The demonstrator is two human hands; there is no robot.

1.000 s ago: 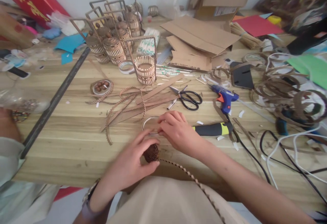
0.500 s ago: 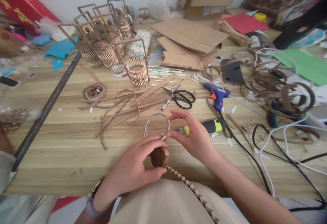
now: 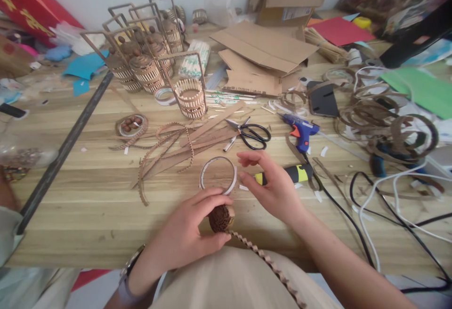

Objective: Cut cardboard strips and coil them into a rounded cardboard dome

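My left hand (image 3: 189, 231) grips a brown coil (image 3: 219, 218) wound from notched cardboard strip, thumb below and fingers above. From the coil a zigzag-edged strip (image 3: 263, 257) trails down to the right across my lap. A pale ring (image 3: 234, 177), like a tape roll's core, lies on the table just beyond my left fingertips, which overlap its near edge; whether they touch it I cannot tell. My right hand (image 3: 273, 186) is open beside the ring's right side, thumb and fingers apart with nothing between them. Behind it lies a yellow-and-black handled tool (image 3: 300, 173).
Black scissors (image 3: 254, 136), a blue glue gun (image 3: 300, 129) and notched strips (image 3: 141, 177) lie beyond my hands. A small handled basket (image 3: 190, 99) stands farther back, near several lidded ones (image 3: 146, 71). Cables (image 3: 363, 215) and coiled strips (image 3: 399, 121) crowd the right. Flat cardboard (image 3: 264, 48) lies behind.
My right hand has let go of the ring's right edge and moved slightly right, its fingers now clear of it. My left hand still holds the coil in nearly the same place.
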